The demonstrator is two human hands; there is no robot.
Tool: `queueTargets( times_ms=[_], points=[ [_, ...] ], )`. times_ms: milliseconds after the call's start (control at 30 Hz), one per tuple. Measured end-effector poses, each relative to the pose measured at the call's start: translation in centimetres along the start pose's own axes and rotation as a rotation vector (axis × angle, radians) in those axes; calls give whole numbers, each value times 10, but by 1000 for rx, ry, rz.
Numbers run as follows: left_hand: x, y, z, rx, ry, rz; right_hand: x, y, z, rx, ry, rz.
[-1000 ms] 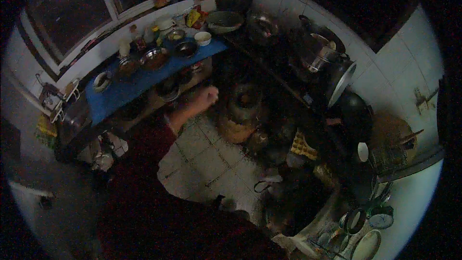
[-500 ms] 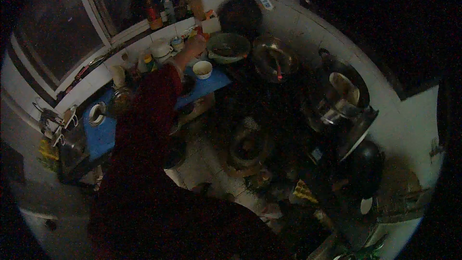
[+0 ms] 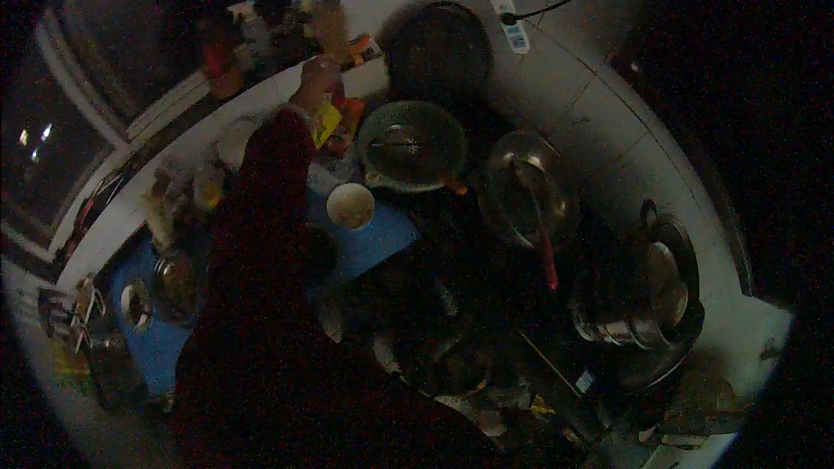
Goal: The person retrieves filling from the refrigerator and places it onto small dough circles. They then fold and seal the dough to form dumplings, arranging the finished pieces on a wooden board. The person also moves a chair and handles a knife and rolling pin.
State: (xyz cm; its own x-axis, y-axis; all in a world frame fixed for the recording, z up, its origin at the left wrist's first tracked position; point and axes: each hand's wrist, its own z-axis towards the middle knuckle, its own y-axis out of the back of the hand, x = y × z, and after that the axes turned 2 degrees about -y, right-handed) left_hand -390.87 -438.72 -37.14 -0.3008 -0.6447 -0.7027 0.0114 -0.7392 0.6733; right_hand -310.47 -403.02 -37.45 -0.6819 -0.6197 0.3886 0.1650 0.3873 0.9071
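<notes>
My left hand (image 3: 320, 76), at the end of a dark red sleeve, reaches far over the counter. Its fingers are closed at the top of a yellow-and-red packet (image 3: 327, 124), which hangs below them; dimness and blur hide the exact grip. A small pale bowl (image 3: 350, 206) stands nearer to me on a blue mat (image 3: 378, 243). Just right of the packet is a green basin (image 3: 373, 165) with a dark utensil inside. My right hand does not show.
A metal pan (image 3: 565, 195) with a red-handled utensil (image 3: 547, 260) lies on the right. A large round dark pan (image 3: 439, 52) leans against the wall below a power strip (image 3: 511, 24). Bottles (image 3: 252, 30) line the windowsill. Stacked metal pots (image 3: 621, 326) stand at far right.
The view has shifted, bringing the counter closer. My left hand now sits higher beside the orange carton, and the packet hangs below it, where earlier it showed above the fingers.
</notes>
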Motion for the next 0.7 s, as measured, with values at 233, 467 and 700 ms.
queueTargets(
  times_ms=[233, 467, 700],
  points=[
    [17, -17, 42, -1, -66, 58, 26, -1, -35, -58, -171, -9],
    [29, -26, 94, -6, -269, 53, 43, -36, -154, -93, -442, 15],
    [18, -52, 133, -90, -397, -67, -9, -78, -331, 284, -758, 54]
  ],
)
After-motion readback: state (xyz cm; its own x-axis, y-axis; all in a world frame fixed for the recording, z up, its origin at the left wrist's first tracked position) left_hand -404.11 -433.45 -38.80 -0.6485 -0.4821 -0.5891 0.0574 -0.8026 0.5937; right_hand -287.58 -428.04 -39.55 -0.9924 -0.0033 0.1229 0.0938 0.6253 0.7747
